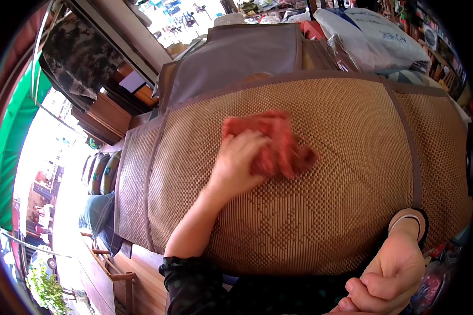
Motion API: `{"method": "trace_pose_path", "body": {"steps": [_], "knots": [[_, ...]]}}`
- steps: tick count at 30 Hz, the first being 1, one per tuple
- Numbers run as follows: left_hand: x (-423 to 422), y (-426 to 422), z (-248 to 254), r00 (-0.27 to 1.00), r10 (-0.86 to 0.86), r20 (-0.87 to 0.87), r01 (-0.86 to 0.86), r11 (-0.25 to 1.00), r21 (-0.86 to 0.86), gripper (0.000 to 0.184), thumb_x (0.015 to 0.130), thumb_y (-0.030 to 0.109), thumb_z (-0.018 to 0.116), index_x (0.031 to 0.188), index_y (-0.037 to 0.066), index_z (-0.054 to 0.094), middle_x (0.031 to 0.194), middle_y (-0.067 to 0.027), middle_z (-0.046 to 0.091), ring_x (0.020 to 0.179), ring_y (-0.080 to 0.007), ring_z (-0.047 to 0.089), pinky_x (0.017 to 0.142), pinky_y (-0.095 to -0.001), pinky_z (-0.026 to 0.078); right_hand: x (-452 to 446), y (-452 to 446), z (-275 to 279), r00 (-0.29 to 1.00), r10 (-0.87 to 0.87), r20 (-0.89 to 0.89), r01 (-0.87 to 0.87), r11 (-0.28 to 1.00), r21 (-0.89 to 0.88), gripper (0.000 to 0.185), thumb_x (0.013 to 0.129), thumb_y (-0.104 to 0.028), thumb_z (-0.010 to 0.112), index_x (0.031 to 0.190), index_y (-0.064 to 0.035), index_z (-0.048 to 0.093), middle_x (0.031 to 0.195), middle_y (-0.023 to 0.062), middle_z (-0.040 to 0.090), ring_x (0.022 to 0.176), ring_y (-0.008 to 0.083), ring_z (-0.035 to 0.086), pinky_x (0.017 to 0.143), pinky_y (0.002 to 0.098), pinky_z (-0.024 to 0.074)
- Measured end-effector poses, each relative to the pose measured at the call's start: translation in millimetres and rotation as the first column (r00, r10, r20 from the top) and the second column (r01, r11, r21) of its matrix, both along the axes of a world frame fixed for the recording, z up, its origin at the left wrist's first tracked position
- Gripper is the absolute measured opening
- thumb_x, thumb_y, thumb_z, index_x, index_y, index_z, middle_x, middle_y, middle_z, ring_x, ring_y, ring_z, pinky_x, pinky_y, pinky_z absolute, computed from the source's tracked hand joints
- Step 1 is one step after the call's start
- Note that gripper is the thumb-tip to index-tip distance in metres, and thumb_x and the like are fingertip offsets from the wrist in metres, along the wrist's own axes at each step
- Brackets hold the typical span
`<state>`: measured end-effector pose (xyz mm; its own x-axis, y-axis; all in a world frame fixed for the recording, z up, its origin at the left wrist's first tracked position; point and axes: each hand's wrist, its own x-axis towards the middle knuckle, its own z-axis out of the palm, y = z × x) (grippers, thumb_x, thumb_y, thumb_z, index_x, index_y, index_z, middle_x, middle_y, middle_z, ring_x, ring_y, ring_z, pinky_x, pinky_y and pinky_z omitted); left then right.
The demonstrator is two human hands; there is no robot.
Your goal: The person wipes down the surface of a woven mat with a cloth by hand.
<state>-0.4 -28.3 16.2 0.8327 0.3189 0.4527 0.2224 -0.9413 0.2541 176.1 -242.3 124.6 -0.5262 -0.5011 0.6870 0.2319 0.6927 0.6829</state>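
A crumpled red cloth (pixel 278 144) lies on a woven tan mat (pixel 352 142) with brown edging. My left hand (pixel 242 160) presses on the cloth's left part, its fingers curled over it and slightly blurred. At the lower right, my right hand (pixel 386 275) is turned palm up with its fingers curled in, and nothing shows in it. A round band with a pale face sits at that wrist. The cloth is well away from my right hand.
Grey-brown folded mats (pixel 236 58) are stacked beyond the woven one. A white plastic-wrapped package (pixel 373 39) lies at the upper right. Wooden furniture (pixel 113 283) stands at the lower left, near stacked cushions (pixel 102 170). Dark patterned fabric (pixel 81 55) hangs at the upper left.
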Motion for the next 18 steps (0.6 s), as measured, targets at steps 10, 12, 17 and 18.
{"method": "trace_pose_path", "body": {"steps": [10, 12, 17, 18], "knots": [[11, -44, 8, 0.906, -0.41, -0.107, 0.409, 0.912, -0.025, 0.066, 0.064, 0.027, 0.083, 0.125, 0.013, 0.06, 0.133, -0.0112, 0.057, 0.128, -0.0311, 0.051, 0.11, -0.0525, 0.034, -1, 2, -2, 1.0, -0.01, -0.013, 0.009, 0.999, -0.036, 0.023, 0.088, -0.005, 0.062, 0.065, -0.0043, 0.06, 0.059, -0.0007, 0.06, 0.049, 0.0079, 0.061, 0.044, 0.0174, 0.0445], [8, -11, 11, 0.972, -0.222, -0.074, 0.218, 0.974, -0.066, 0.065, 0.065, 0.024, 0.082, 0.125, 0.012, 0.06, 0.132, -0.0122, 0.058, 0.128, -0.0307, 0.053, 0.111, -0.0495, 0.035, -1, 2, -1, 1.0, -0.016, -0.009, 0.015, 0.999, -0.028, 0.023, 0.088, -0.005, 0.062, 0.065, -0.0043, 0.06, 0.058, -0.0007, 0.06, 0.049, 0.0077, 0.061, 0.044, 0.0173, 0.0445], [-19, 42, -8, 0.975, 0.222, -0.013, -0.222, 0.97, -0.103, 0.063, 0.064, 0.019, 0.082, 0.121, 0.009, 0.06, 0.125, -0.0138, 0.062, 0.123, -0.0333, 0.055, 0.107, -0.0479, 0.038, -1, 1, 0, 1.0, -0.023, -0.004, 0.023, 1.0, -0.017, 0.023, 0.088, -0.003, 0.062, 0.065, -0.0043, 0.06, 0.059, -0.0007, 0.06, 0.049, 0.0073, 0.061, 0.044, 0.017, 0.0444], [-19, 41, -5, 0.958, 0.287, 0.012, -0.284, 0.954, -0.097, 0.062, 0.063, 0.018, 0.082, 0.12, 0.008, 0.06, 0.124, -0.0139, 0.062, 0.123, -0.0338, 0.055, 0.107, -0.0483, 0.037, -1, 1, 0, 1.0, -0.02, 0.001, 0.02, 1.0, -0.018, 0.022, 0.088, -0.003, 0.063, 0.065, -0.0041, 0.06, 0.059, -0.0007, 0.061, 0.05, 0.0073, 0.061, 0.044, 0.017, 0.0444]]}}
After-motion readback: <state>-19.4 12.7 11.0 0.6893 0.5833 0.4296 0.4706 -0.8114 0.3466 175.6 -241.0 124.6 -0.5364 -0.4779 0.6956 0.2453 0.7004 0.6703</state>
